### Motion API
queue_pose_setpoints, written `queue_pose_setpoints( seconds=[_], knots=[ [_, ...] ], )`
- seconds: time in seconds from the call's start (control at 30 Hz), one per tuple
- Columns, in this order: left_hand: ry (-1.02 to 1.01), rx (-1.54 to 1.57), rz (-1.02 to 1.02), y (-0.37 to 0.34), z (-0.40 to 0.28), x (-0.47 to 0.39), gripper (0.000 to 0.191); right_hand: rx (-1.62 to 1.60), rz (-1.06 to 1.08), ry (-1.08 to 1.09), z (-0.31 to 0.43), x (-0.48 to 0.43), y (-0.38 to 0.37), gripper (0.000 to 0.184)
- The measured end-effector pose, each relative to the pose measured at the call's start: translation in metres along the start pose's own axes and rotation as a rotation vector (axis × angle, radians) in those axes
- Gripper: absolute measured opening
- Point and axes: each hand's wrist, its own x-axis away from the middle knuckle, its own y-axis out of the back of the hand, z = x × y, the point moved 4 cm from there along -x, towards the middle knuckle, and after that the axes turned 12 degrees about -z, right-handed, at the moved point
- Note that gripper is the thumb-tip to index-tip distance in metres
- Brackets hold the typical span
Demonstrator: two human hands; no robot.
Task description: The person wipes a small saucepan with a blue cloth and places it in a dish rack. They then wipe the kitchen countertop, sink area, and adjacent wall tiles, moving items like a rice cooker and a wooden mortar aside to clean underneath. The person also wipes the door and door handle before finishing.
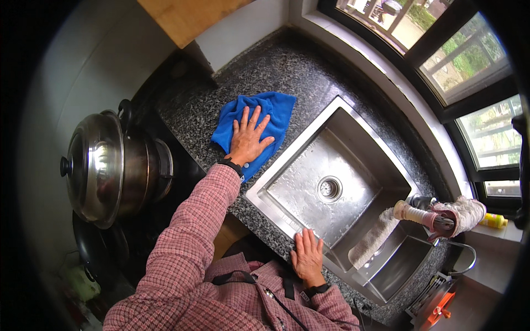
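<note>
My left hand (pixel 248 138) lies flat, palm down and fingers spread, on a crumpled blue cloth (pixel 275 109). The cloth rests on the speckled dark granite countertop (pixel 265 68), left of the stainless steel sink (pixel 323 153). On the sink's near rim my right hand (pixel 307 258) rests palm down, its fingertips at the basin edge, holding nothing. Drops of water dot the basin floor around the drain (pixel 330 189). Whatever lies beneath the cloth is hidden.
A lidded steel pot (pixel 99 165) stands on the black stove at left. A cloth-wrapped faucet (pixel 439 217) reaches over the sink, with a light towel (pixel 374 240) on the divider. A yellow bottle (pixel 492 220) is by the window; a wooden cabinet (pixel 186 16) juts in above.
</note>
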Motion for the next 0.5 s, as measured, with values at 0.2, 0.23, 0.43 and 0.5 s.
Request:
queue_pose_setpoints(
  seconds=[0.2, 0.23, 0.43, 0.5],
  knots=[
    [-0.043, 0.025, -0.040, 0.004, 0.000, 0.008, 0.071, -0.090, -0.037, 0.121, 0.032, -0.056, -0.009, 0.069],
    [-0.039, 0.031, -0.016, 0.004, 0.000, 0.010, 0.071, -0.086, -0.038, 0.129, 0.035, -0.059, -0.010, 0.069],
    [-0.220, 0.120, 0.057, -0.006, -0.038, -0.014, 0.074, -0.055, -0.052, 0.144, 0.041, -0.070, -0.014, 0.069],
    [-0.276, 0.178, 0.025, -0.016, -0.060, -0.041, 0.073, -0.048, -0.049, 0.142, 0.042, -0.071, -0.014, 0.069]
  ],
)
